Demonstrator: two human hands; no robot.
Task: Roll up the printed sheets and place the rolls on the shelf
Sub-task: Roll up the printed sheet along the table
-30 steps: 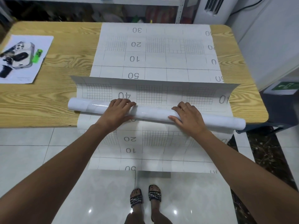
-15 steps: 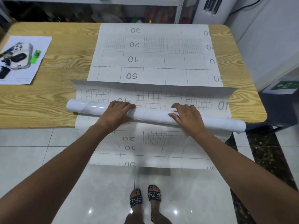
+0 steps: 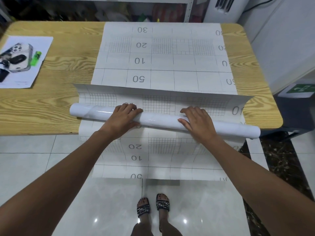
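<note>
Spanning wooden table (image 3: 51, 103), printed sheet (image 3: 162, 65), roll (image 3: 160, 120) atop, overhangs tiled floor (image 3: 34, 167).

White sheet (image 3: 162, 53) with grey grid lines and numbers; glossy white roll (image 3: 160, 120) — yellow-brown woodgrain table (image 3: 56, 99), green lighter (image 3: 36, 58), black-and-white patterned sandals (image 3: 153, 206).

Workroom, wooden table (image 3: 51, 103), cluttered metal shelving (image 3: 187, 12)

Arms stretched forward; left hand (image 3: 121, 116), right hand (image 3: 198, 122) palm-down, curled over roll (image 3: 160, 120).
</note>
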